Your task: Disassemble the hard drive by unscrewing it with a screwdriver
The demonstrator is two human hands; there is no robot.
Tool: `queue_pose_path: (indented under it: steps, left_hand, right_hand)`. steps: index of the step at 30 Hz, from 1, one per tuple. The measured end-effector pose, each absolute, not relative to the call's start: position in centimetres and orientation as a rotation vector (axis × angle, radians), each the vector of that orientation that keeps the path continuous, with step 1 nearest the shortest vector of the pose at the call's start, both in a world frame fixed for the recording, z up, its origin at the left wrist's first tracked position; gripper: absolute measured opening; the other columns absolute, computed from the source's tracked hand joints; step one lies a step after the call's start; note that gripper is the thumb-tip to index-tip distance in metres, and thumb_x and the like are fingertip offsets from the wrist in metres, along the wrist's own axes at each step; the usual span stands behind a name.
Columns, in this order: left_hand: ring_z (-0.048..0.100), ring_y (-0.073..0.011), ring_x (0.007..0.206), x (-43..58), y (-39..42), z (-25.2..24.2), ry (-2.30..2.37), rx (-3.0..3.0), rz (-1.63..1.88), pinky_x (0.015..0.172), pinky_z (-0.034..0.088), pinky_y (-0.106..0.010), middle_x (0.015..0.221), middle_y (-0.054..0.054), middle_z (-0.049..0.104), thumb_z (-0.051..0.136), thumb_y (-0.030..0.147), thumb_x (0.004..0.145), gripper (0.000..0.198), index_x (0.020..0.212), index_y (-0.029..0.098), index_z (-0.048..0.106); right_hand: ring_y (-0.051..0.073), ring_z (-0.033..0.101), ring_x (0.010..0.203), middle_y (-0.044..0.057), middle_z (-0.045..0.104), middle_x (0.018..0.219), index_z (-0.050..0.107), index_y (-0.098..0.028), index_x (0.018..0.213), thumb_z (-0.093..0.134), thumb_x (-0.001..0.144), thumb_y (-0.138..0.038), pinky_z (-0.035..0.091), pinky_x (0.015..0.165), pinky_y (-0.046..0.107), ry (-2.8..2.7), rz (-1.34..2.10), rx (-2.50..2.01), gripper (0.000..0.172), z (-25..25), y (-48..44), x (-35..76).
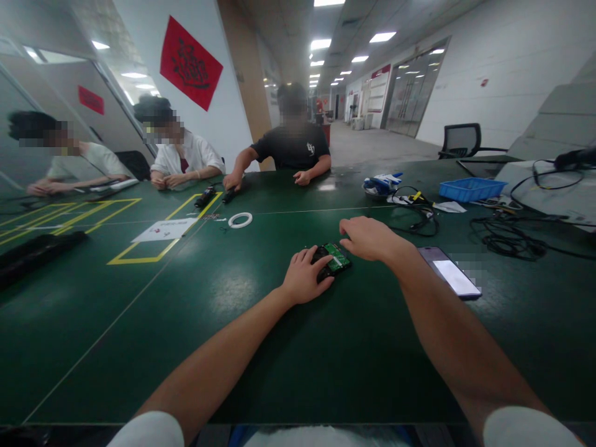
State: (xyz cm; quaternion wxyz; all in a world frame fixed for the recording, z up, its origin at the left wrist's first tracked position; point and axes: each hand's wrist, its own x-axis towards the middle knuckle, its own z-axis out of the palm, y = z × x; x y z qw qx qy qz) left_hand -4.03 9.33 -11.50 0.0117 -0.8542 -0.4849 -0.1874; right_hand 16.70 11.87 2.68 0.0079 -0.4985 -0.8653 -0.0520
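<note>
A hard drive (339,261) with its green circuit board facing up lies on the green table. My left hand (303,277) grips its left and near side, the fingers reaching over the black casing and the board. Just beyond the drive's right end, my right hand (365,238) hovers above the table, apart from the drive. Its fingers are curled downward and pinched; whatever they may hold is hidden. To the right of my right forearm lies a phone (454,276) with a lit screen.
A white ring (240,220) and a paper sheet (164,230) lie far left, by yellow tape outlines. Back right are a blue tray (472,190), a bowl of blue-and-white items (382,184) and black cables (516,241). Several people sit across the table.
</note>
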Motion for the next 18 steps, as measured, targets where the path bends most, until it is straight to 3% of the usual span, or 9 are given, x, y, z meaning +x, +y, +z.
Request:
queue_pose_path:
  steps: [6,11,18]
  left_hand:
    - [0.037,-0.0373,0.138,-3.93,9.22,-11.41,-1.514,-2.65,-0.57,0.112,0.032,-0.056,0.156,-0.009,0.036,0.061,0.057,0.088,0.061,0.144,0.036,0.051]
    - [0.036,-0.0377,0.139,-3.83,9.1,-11.2,-1.529,-2.648,-0.564,0.112,0.031,-0.057,0.156,-0.009,0.036,0.061,0.057,0.088,0.061,0.144,0.035,0.051]
    - [0.036,-0.0382,0.139,-3.88,9.25,-11.4,-1.522,-2.664,-0.578,0.112,0.031,-0.058,0.157,-0.008,0.035,0.061,0.058,0.088,0.061,0.144,0.036,0.052]
  right_hand:
    - [0.028,0.066,0.103,0.014,0.068,0.114,0.061,-0.019,0.113,0.057,0.088,-0.026,0.049,0.085,0.035,-2.737,-0.115,-1.506,0.026,2.78,11.78,16.75]
    - [0.03,0.067,0.103,0.015,0.069,0.112,0.059,-0.018,0.117,0.057,0.091,-0.035,0.049,0.083,0.037,-2.68,-0.138,-1.589,0.031,2.7,11.79,16.59]
    - [0.028,0.066,0.104,0.014,0.068,0.113,0.059,-0.018,0.114,0.057,0.089,-0.026,0.048,0.085,0.035,-2.721,-0.105,-1.548,0.026,2.88,11.47,16.36]
